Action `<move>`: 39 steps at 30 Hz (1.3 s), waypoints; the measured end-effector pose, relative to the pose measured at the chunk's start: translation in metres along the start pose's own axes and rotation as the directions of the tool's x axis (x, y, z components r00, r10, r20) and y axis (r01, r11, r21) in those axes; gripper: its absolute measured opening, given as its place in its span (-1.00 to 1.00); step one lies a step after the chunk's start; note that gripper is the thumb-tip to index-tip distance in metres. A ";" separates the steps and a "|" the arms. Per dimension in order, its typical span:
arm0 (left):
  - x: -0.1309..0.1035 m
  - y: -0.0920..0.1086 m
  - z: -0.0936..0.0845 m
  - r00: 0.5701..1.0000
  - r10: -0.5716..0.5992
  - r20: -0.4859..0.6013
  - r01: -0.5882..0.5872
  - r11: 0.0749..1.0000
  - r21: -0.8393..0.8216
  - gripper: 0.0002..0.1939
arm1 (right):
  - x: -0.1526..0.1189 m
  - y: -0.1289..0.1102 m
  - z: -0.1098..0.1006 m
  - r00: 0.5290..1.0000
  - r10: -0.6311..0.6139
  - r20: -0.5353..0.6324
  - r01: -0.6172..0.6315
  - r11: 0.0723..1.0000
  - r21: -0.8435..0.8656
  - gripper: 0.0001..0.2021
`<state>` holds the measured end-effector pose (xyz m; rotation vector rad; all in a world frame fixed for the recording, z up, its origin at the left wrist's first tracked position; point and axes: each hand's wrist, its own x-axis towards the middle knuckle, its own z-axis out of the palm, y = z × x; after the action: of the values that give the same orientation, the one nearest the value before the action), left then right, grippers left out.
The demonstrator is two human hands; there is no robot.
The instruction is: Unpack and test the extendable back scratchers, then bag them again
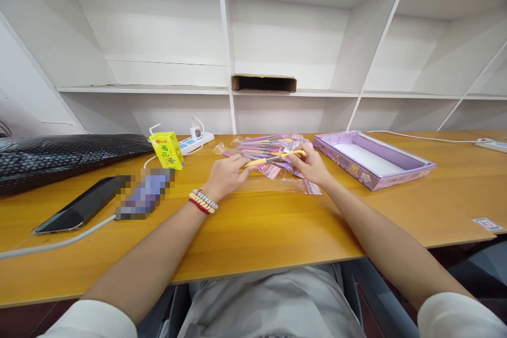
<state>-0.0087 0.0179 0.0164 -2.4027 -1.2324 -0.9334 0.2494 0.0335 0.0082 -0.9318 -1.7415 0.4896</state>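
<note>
Between my two hands a slim yellow pen with a dark middle section and a curved end (274,158) is held sideways above the table. My left hand (226,173) pinches its left end, and my right hand (311,165) has its fingers closed round the curved right end. Just behind and below lie several pink, purple and yellow pens (257,143) in clear plastic sleeves, partly hidden by my hands. A flat clear sleeve with a pink label (312,187) rests on the table in front of them.
To the right sits an open purple box tray (362,182). On the left are a yellow drink carton (167,150) with a straw, a power strip (194,142), a black phone (81,205), a blurred-out device (144,195) on a cable and a black bag (71,158). White shelves (174,91) stand behind.
</note>
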 end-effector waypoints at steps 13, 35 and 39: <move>-0.004 0.044 0.007 0.976 0.014 0.218 -0.021 0.999 0.030 -0.63 | -0.015 -0.014 0.035 0.925 0.162 0.345 -0.289 0.889 0.356 -0.51; 0.006 0.069 0.033 0.967 -0.071 0.247 0.139 0.953 -0.270 -0.68 | 0.025 -0.034 0.062 0.847 0.532 0.016 -0.238 0.352 0.905 -0.54; 0.010 0.072 0.034 0.939 -0.204 0.279 0.230 0.971 -0.064 -0.62 | 0.023 -0.038 0.061 0.870 0.492 -0.022 -0.189 0.374 0.908 -0.55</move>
<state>0.0675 -0.0015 0.0008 -2.5741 -1.6134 -0.7528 0.1760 0.0352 0.0271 -0.5069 -0.7362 1.3340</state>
